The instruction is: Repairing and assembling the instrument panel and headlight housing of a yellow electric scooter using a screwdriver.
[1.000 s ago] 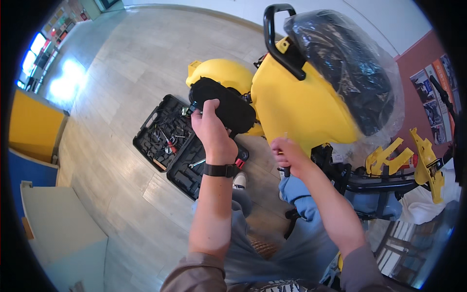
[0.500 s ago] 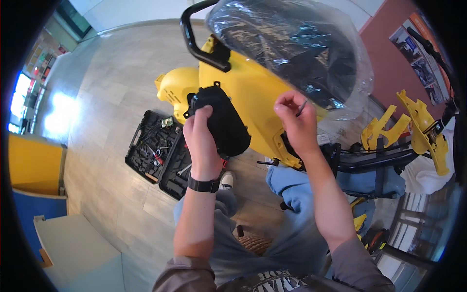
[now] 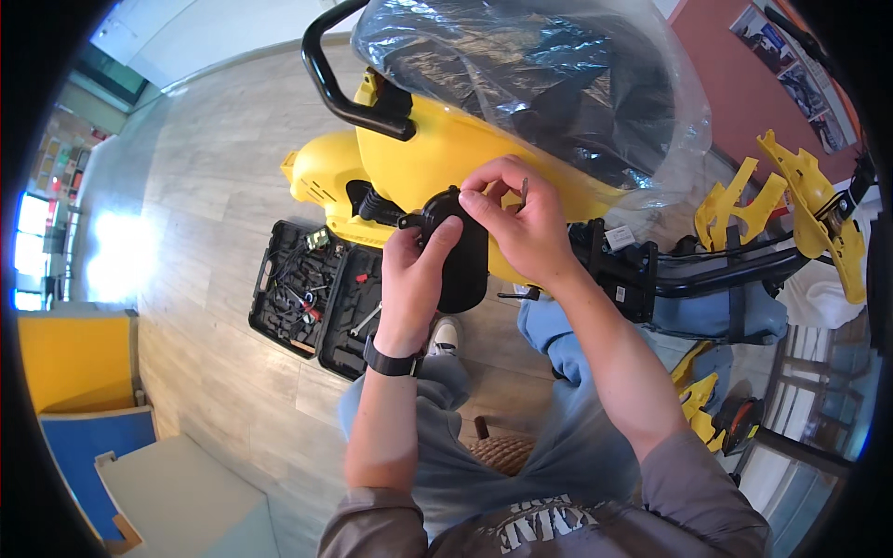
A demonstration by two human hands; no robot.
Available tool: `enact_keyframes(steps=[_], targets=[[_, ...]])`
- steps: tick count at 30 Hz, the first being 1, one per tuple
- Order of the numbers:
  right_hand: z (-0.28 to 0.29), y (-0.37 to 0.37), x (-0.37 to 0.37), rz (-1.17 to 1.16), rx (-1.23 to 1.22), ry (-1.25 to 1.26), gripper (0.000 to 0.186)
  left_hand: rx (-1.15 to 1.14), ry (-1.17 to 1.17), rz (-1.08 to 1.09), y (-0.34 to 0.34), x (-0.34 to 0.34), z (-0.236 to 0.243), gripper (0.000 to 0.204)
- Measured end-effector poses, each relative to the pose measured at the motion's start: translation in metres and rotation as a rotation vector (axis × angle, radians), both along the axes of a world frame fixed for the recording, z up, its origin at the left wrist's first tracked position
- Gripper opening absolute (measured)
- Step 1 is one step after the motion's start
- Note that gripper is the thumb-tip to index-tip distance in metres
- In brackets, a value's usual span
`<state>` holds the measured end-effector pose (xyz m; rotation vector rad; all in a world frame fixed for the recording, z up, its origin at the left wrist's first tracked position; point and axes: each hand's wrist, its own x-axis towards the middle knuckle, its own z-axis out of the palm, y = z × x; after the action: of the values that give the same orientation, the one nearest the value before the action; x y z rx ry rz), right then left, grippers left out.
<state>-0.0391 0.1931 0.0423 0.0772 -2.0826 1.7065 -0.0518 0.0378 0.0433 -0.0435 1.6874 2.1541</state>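
Observation:
My left hand (image 3: 416,279) grips a rounded black plastic cover (image 3: 465,274) by its left side, thumb lying on its face. At the cover's top edge are the thumb and fingertips of my right hand (image 3: 528,228), pinched together. A thin, small metal piece (image 3: 525,191) sticks up from between my right fingers; its kind is too small to make out. Just behind the cover stands the yellow body (image 3: 419,139) of a scooter-like vehicle, with a black spring (image 3: 377,206) showing low at its left.
Clear plastic wraps the dark seat (image 3: 539,84), and a black grab bar (image 3: 321,74) curves beside it. An opened tool case (image 3: 321,321) lies on the floor to the left. Loose yellow panels (image 3: 735,209) and a black frame tube (image 3: 726,279) are at the right.
The black cover has turned edge-on and moved slightly right and down in my left hand. My right hand has come left to the cover's top edge, still pinching the metal piece.

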Motion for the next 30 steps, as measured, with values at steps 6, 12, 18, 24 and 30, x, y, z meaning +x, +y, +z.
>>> enact_keyframes(steps=[6,12,18,24,30], targets=[[-0.006,-0.011,-0.009,0.063,-0.093,-0.072,0.006,0.065,-0.025,-0.152,-0.027,-0.012,-0.004,0.025],[-0.004,-0.02,-0.02,0.193,-0.248,-0.214,0.007,0.198,0.034,-0.075,-0.037,-0.014,-0.002,0.026],[-0.003,-0.028,-0.027,0.293,-0.307,-0.276,0.007,0.105,0.016,-0.118,-0.052,-0.02,-0.002,0.028],[-0.009,-0.025,-0.031,0.315,-0.29,-0.294,0.008,-0.218,0.582,-0.056,-0.05,-0.026,-0.009,0.037],[0.003,-0.021,-0.028,0.35,-0.28,-0.367,0.01,-0.187,0.413,-0.025,-0.048,-0.019,-0.002,0.034]])
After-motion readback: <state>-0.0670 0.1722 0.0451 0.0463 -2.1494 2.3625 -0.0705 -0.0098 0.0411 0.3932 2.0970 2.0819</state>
